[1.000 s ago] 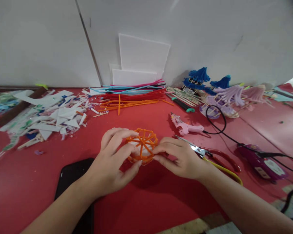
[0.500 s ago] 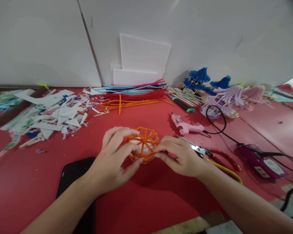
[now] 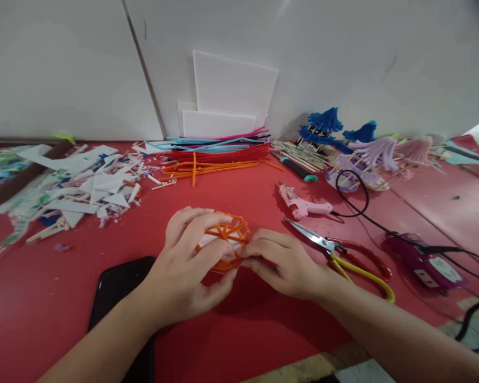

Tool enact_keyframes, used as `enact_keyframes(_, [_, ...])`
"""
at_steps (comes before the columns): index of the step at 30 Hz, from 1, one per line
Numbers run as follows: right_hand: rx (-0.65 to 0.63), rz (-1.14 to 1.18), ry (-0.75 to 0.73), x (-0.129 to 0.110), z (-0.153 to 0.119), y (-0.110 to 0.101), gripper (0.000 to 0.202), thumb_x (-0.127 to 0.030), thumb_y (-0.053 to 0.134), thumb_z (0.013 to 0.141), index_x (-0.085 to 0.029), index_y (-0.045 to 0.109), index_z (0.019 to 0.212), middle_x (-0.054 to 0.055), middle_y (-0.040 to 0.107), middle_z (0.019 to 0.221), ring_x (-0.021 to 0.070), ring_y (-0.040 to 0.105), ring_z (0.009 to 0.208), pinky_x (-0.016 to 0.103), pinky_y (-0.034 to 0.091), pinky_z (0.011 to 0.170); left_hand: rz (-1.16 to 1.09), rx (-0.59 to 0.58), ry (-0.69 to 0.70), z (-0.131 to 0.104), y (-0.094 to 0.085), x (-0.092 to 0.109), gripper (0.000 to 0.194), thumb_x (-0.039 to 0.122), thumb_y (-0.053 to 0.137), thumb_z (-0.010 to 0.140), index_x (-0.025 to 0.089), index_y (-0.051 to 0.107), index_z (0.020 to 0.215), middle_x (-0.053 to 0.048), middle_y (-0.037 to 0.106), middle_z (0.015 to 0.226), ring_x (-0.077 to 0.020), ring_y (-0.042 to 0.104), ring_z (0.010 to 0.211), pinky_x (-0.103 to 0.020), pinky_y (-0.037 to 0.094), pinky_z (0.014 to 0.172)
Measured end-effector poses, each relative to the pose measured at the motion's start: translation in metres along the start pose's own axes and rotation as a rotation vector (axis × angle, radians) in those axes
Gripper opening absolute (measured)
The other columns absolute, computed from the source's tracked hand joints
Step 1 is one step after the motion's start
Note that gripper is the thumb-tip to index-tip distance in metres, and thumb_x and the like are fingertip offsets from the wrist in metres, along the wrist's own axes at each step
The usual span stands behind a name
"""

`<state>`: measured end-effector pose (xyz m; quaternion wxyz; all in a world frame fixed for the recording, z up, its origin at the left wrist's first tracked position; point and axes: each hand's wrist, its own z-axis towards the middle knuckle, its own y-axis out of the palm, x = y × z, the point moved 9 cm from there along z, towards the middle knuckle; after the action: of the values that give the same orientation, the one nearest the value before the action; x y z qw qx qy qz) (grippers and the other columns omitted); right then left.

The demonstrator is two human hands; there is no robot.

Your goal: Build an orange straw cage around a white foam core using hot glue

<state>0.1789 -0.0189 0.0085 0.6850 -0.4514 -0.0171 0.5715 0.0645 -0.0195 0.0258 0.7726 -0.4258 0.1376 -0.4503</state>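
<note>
A small round frame of orange pipe cleaners (image 3: 232,230), with strips crossing at its top over something white, is held just above the red table. My left hand (image 3: 189,258) wraps its left side, fingers over the top and thumb low at the front. At the right edge, my right hand (image 3: 283,260) pinches the lower rim between thumb and fingers; the fingertips partly hide the spot. Scissors (image 3: 327,246) with red and yellow handles lie right of my right hand, blades apart. A pink glue gun (image 3: 305,205) rests behind them.
Bundled pipe cleaners (image 3: 219,154) lie at the back before white boards (image 3: 233,88). White scraps (image 3: 91,186) are heaped left, near a black phone (image 3: 122,284). Blue and lilac roofed models (image 3: 373,151), a green-black cutter (image 3: 299,168) and a purple power strip (image 3: 425,260) sit right.
The orange frame has tilted and shifted slightly left in my hands. My right hand has moved a little left and down with its rim, baring more of the scissors.
</note>
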Motion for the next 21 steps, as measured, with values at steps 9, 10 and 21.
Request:
enact_keyframes(9, [-0.004,-0.038,-0.011,-0.0056,0.0002,0.0025,0.011,-0.014,0.051,0.091,-0.017,0.059,0.097,0.006,0.068,0.084,0.0148,0.060,0.076,0.025,0.052,0.068,0.029,0.023,-0.015,0.0007,-0.0021,0.0016,0.016,0.017,0.064,0.072,0.022,0.056,0.084,-0.012,0.057,0.120,-0.0343,0.049,0.116,-0.061,0.036,0.102])
enact_keyframes(10, [-0.009,-0.042,-0.010,-0.0057,0.0003,0.0028,0.011,-0.014,0.050,0.091,-0.018,0.059,0.098,0.006,0.068,0.084,0.0148,0.060,0.076,0.025,0.053,0.068,0.031,0.028,-0.017,0.0010,-0.0026,0.0018,0.016,0.016,0.065,0.071,0.022,0.056,0.084,-0.012,0.057,0.120,-0.0345,0.049,0.116,-0.061,0.037,0.101])
enact_keyframes(21, [-0.020,-0.059,-0.037,-0.0086,0.0004,0.0035,0.012,-0.015,0.049,0.092,-0.016,0.059,0.099,0.007,0.069,0.085,0.0151,0.061,0.079,0.026,0.054,0.072,0.031,0.014,-0.009,0.0018,-0.0012,0.0020,0.022,0.017,0.064,0.070,0.022,0.058,0.091,-0.014,0.054,0.123,-0.0364,0.047,0.116,-0.063,0.037,0.100])
